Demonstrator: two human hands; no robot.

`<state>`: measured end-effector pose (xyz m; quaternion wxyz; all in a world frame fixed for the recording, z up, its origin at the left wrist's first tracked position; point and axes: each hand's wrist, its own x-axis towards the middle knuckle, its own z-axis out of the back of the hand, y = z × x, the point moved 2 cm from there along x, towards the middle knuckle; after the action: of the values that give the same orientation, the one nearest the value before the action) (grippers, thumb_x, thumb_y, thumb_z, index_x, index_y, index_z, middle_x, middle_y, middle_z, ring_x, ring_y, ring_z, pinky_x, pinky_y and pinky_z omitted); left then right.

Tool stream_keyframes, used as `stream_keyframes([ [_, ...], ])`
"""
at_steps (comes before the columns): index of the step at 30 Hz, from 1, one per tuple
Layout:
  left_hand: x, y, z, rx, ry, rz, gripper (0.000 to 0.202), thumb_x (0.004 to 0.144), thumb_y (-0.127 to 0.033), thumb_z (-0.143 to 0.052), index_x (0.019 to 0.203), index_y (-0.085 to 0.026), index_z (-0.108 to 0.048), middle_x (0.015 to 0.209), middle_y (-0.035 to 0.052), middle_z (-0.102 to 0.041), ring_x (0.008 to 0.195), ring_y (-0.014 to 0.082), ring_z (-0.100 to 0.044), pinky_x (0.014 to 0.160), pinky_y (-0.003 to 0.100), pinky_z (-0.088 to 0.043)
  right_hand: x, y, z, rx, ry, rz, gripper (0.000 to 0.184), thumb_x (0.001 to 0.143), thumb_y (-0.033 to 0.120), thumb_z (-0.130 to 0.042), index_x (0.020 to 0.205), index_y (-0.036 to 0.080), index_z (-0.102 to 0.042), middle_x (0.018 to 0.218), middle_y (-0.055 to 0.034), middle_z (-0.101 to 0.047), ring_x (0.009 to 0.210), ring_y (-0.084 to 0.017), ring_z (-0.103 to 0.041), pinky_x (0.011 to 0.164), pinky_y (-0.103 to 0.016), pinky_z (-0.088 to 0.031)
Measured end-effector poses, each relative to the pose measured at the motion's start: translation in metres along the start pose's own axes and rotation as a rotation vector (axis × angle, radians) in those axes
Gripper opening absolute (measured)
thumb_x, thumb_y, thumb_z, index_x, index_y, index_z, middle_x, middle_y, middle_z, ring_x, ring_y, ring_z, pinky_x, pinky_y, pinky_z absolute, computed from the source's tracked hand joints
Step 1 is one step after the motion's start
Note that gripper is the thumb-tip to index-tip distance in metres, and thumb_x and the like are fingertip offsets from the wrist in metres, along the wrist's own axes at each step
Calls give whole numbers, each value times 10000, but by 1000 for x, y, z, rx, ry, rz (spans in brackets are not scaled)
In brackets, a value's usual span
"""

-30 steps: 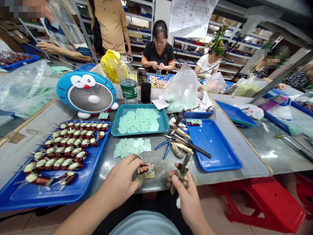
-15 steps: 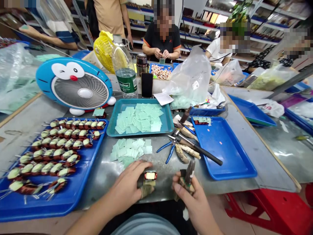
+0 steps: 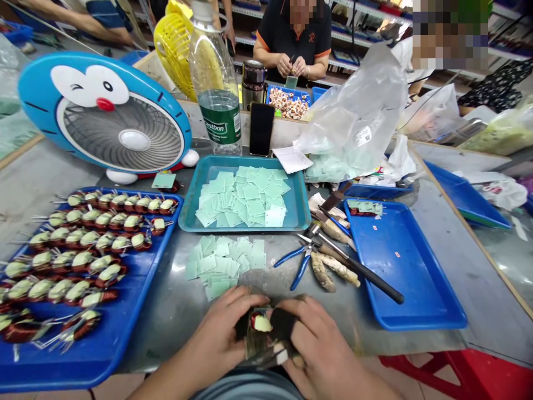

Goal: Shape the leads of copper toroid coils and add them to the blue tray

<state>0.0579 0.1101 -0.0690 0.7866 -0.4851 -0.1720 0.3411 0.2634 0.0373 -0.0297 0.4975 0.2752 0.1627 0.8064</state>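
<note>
Both my hands meet at the table's near edge around one small copper-wound coil (image 3: 261, 323) with a pale top. My left hand (image 3: 220, 339) is closed on its left side. My right hand (image 3: 310, 344) is closed on its right side, with dark tape on the fingertips, and also grips a tape-wrapped tool (image 3: 270, 353) low against the palm. Just beyond the hands lies a loose pile of pale green paper squares (image 3: 225, 260). A blue tray (image 3: 95, 355) at the left carries several rows of finished coils (image 3: 83, 239).
A teal tray (image 3: 291, 219) of green squares sits mid-table, with blue-handled pliers (image 3: 297, 261) and wrapped tools beside an almost bare blue tray (image 3: 408, 278). A cartoon desk fan (image 3: 102, 114), a bottle (image 3: 216, 83), a phone (image 3: 261, 129) and plastic bags stand behind. Other people work at the far side.
My right hand has moved left and joined my left hand on the coil, bringing its tool down with it. The view has tipped down and closer to the table.
</note>
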Motion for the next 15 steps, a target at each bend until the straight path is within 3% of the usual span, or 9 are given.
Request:
stream_keyframes([
  [5, 9, -5, 3, -4, 44, -76, 317, 868, -321, -764, 1177, -267, -721, 899, 80, -677, 841, 264, -597, 750, 338, -398, 17, 0, -10, -78, 126, 31, 172, 852, 152, -605, 1023, 166, -611, 1190, -40, -616, 1050, -183, -475, 1035, -352, -404],
  [10, 12, -8, 5, 28, 69, -104, 198, 910, -201, -672, 1100, -235, -718, 913, 81, -699, 874, 259, -615, 798, 354, -401, 31, -4, -5, -77, 198, 172, 46, 909, 159, -561, 935, 151, -598, 1129, -47, -636, 971, -158, -476, 914, -294, -420],
  [13, 12, -8, 5, 58, 69, -95, 143, 888, -153, -669, 1011, -216, -704, 904, 68, -702, 886, 251, -620, 804, 348, -406, 38, -8, -3, -66, 247, 252, 86, 924, 179, -550, 862, 136, -588, 1044, -49, -642, 903, -145, -474, 835, -269, -415],
  [15, 11, -7, 4, 82, 59, -105, 108, 883, -162, -676, 978, -209, -696, 894, 64, -694, 880, 249, -617, 796, 346, -407, 36, -10, -2, -51, 266, 248, 99, 941, 207, -563, 892, 135, -610, 1069, -46, -645, 928, -140, -498, 861, -264, -433],
])
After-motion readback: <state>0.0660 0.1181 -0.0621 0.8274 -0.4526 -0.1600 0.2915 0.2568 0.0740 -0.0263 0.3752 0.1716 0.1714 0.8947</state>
